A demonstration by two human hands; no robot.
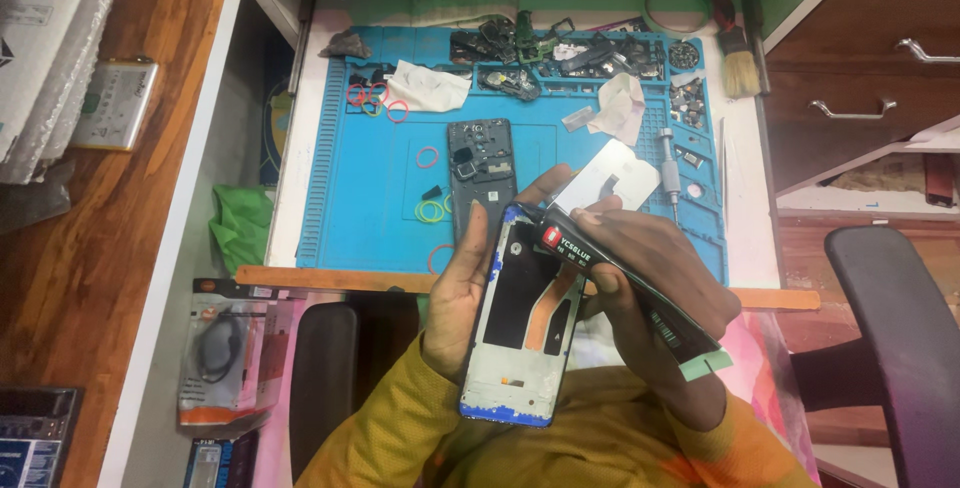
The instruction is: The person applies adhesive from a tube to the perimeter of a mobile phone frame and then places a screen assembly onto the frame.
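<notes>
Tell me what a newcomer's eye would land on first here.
First, the opened phone frame with its blue rim, held upright at centre by the left hand. The right hand presses a black glue tube against the frame's top edge. Behind them lies the bright blue work mat, strewn with coloured rubber bands and dark phone parts along its far edge.

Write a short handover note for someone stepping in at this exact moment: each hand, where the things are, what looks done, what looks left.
Left hand: holds the phone frame upright, open side facing up, blue rim showing.
Right hand: grips a black glue tube, nozzle at the frame's top edge.
On the blue mat: a dark phone body, a white panel, a screwdriver, coloured rubber bands, loose parts along the back.
Done: frame stripped and bare inside.
Left: whether any glue is laid cannot be told; the panel is not yet fitted.
</notes>
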